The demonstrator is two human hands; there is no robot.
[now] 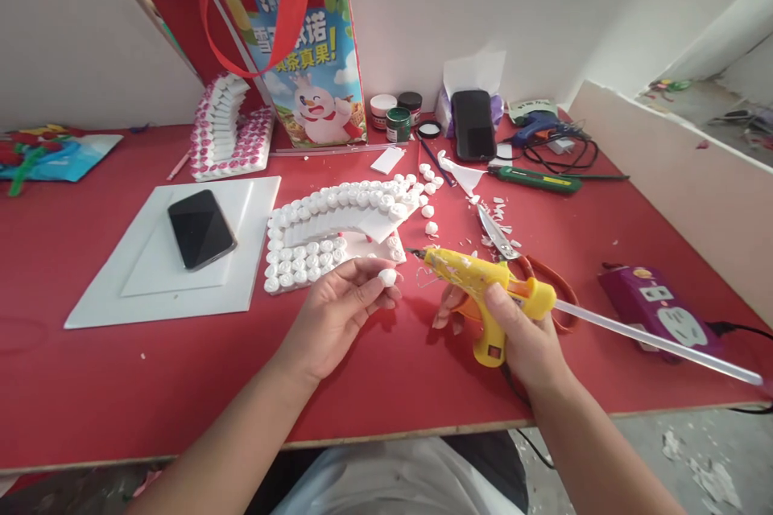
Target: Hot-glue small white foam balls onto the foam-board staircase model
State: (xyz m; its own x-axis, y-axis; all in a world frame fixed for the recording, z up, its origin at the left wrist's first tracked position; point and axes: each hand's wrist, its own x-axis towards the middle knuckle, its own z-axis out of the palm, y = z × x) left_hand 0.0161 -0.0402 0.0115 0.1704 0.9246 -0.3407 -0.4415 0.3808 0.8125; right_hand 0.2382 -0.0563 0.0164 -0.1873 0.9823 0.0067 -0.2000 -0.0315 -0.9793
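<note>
Between the thumb and fingers of my left hand point(350, 302) is a small white rosette point(387, 278). My right hand point(528, 330) is wrapped round the handle of a yellow hot glue gun point(477, 278), its nozzle pointing left toward the rosette but apart from it. A clear glue stick point(652, 342) juts out of the gun's back. Just beyond my left hand lies a white model point(335, 221) with a curved row of slats, edged and partly covered with white rosettes. Several loose rosettes point(430, 211) are scattered at its right.
Scissors point(498, 233) with red handles lie behind the glue gun among white scraps. A purple power strip point(658, 310) sits at right. At left, a phone point(201, 229) rests on white boards point(97, 298). Behind stand a pink-and-white model point(233, 133), a gift bag point(320, 96), and paint jars point(398, 125).
</note>
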